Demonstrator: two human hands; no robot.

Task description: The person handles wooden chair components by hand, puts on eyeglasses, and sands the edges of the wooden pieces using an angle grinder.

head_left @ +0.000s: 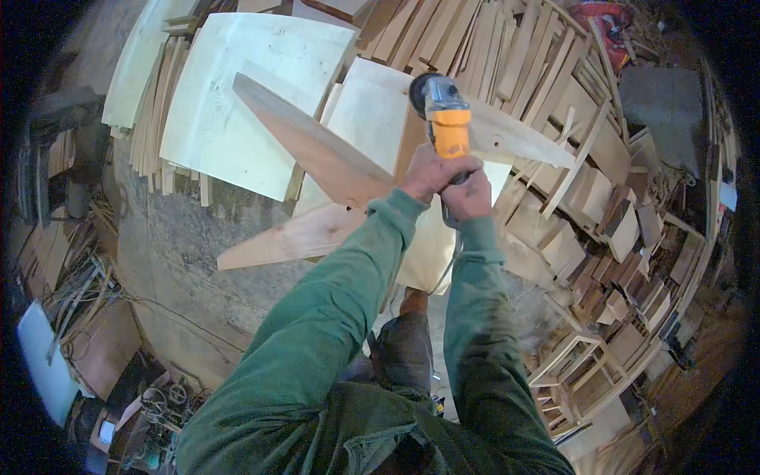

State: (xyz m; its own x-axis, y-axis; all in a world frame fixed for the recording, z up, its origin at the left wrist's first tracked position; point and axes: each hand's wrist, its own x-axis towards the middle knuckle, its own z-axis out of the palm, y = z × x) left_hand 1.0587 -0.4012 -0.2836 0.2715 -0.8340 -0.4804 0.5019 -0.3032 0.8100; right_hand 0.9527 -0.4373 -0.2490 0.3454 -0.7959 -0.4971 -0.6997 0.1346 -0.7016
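An orange and grey angle grinder point(451, 133) is held in both my hands, its dark round disc point(419, 93) facing left. My left hand point(431, 171) is closed around the grinder's body, and just behind it my right hand point(472, 196) is wrapped round the rear end. A cord point(451, 265) hangs down from the tool. Under and around the grinder is a wooden piece with tapered, pointed arms: one board point(317, 146) rises at the left, another point(289, 236) points lower left, and a third point(518, 136) reaches right. Whether the disc touches wood I cannot tell.
Large pale wooden panels point(253, 99) lie at the upper left. Stacked wood strips point(451, 36) fill the top and right, with cut offcuts point(621, 229) farther right. A small wooden frame point(574, 372) stands lower right. Tangled cables point(83, 297) lie at the left.
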